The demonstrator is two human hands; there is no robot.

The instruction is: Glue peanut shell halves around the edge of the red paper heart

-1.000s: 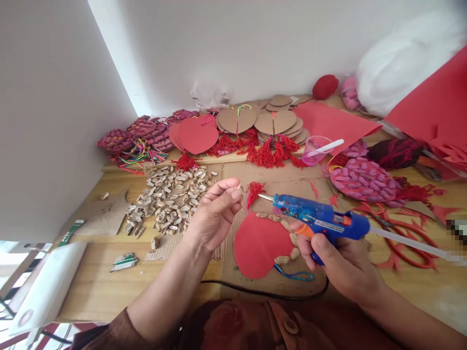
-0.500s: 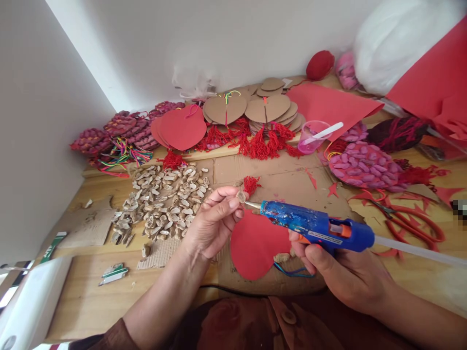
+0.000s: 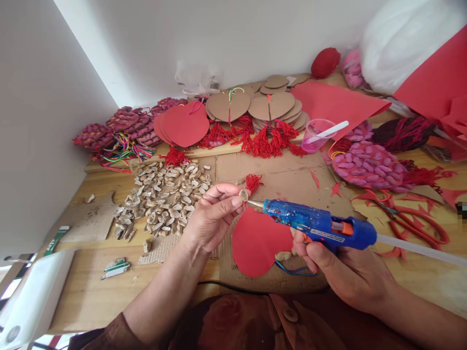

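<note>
Peanut shell (image 3: 243, 195) between left-hand fingertips (image 3: 233, 200)

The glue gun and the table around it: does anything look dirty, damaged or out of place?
Yes. The glue gun in the right hand is smeared with old glue along its barrel. Red paper scraps lie loose on the cardboard. The left hand holds a shell piece at the nozzle.
</note>
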